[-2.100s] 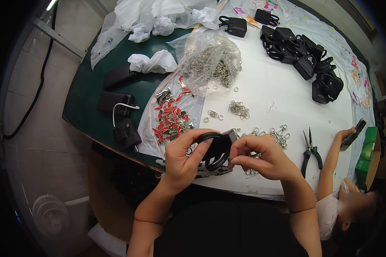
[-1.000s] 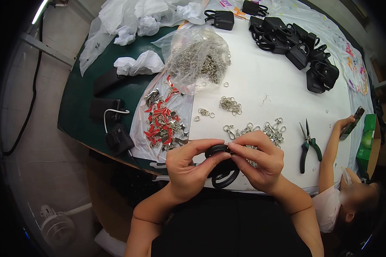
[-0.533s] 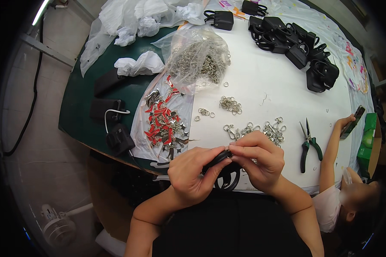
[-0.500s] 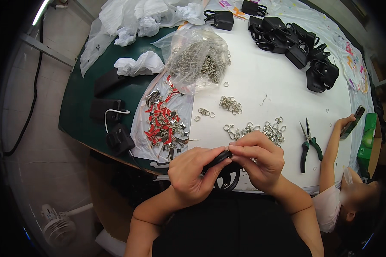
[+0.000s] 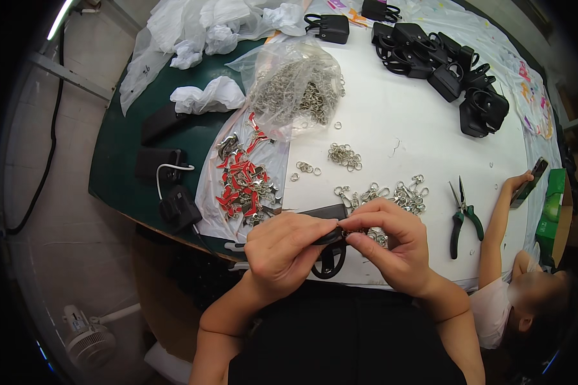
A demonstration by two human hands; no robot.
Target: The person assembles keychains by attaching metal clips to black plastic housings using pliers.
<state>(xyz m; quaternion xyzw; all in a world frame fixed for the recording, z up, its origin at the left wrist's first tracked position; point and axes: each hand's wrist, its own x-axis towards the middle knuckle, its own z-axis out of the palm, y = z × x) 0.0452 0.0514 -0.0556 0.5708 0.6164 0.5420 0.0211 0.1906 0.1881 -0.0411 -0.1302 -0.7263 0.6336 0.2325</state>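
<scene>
Close to the table's near edge, my left hand (image 5: 281, 247) is closed around a small black handbag (image 5: 326, 212), whose flat body shows just beyond my fingers. One handle loop hangs below them. At the bag's strap my right hand (image 5: 395, 244) pinches with thumb and forefinger, against the left fingertips. A tiny shiny bit shows at that pinch, too small to name. Silver swivel clasps (image 5: 410, 197) lie just beyond my right hand. Beyond my left hand is a heap of red and silver metal charms (image 5: 244, 183) on a plastic sheet.
Green-handled pliers (image 5: 462, 221) lie at the right. Loose metal rings (image 5: 345, 156) and a clear bag of rings (image 5: 298, 86) are farther back. Several black handbags (image 5: 430, 61) pile up at far right. A person (image 5: 498, 256) at right holds a phone (image 5: 530, 183). Black power banks (image 5: 160, 165) sit at left.
The black handbag has turned in my left hand, so its flat body now shows beyond my fingers. The handle loop has shifted slightly left. My right fingers still pinch at the strap.
</scene>
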